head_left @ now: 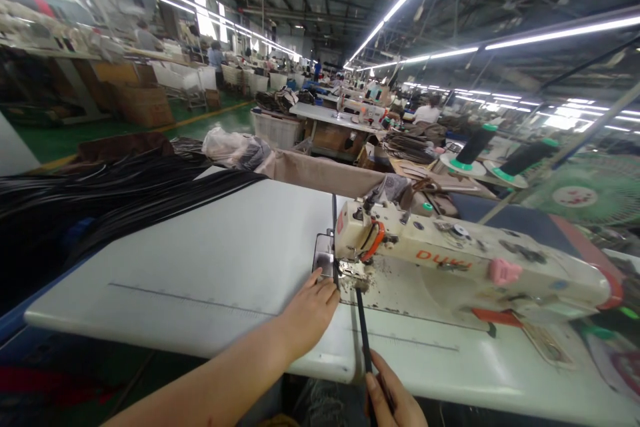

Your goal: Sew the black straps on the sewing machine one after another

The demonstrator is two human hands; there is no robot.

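Left hand (311,310) flat, open, beside presser foot; right hand (387,395) pinches black strap (362,323) lower centre. Keep strap taut, straight.

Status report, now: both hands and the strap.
Left hand flat on table by the needle. Right hand pinching black strap at table edge. Strap runs straight under sewing machine; nothing across it.

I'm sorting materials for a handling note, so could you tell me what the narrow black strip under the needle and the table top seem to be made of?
The black strip looks like leather or a synthetic lookalike: thin, flat, with a slight sheen. The table top appears to be smooth white laminate, matte, with a printed ruler line; its core is hidden.
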